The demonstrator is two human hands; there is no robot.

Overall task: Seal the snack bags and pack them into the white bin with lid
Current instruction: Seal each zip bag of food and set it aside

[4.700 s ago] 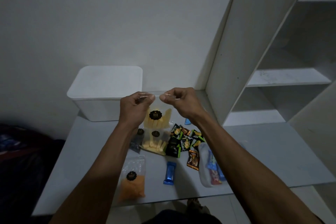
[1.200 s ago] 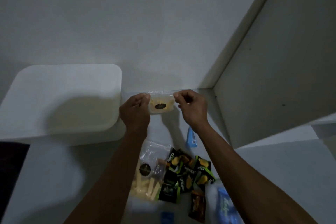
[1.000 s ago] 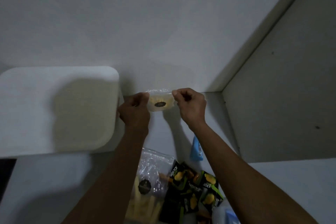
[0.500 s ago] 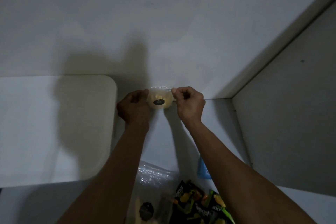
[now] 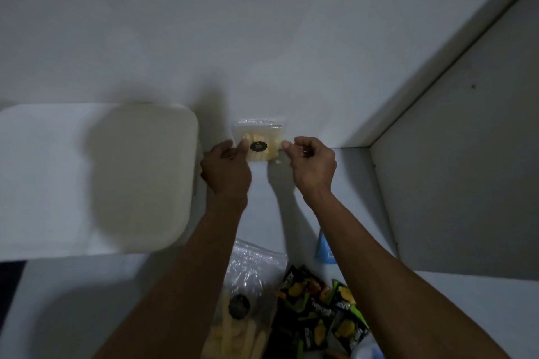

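A clear snack bag (image 5: pixel 259 140) of pale yellow sticks with a round black label is held up near the wall, just right of the white bin. My left hand (image 5: pixel 226 167) pinches its left edge and my right hand (image 5: pixel 312 165) pinches its right edge. The white bin (image 5: pixel 96 181) has its lid on and fills the left side of the view. Another clear bag of yellow sticks (image 5: pixel 242 309) lies on the table below my forearms, next to several black-and-green snack packets (image 5: pixel 320 309).
A blue packet (image 5: pixel 323 248) lies beside my right forearm. A white shelf panel (image 5: pixel 455 154) stands close on the right. The wall is directly behind the held bag. The grey table (image 5: pixel 452 306) stretches below.
Over the last seconds both hands carried the bag from above the snack pile toward the wall beside the bin. The view has tilted so the snack pile slid down.
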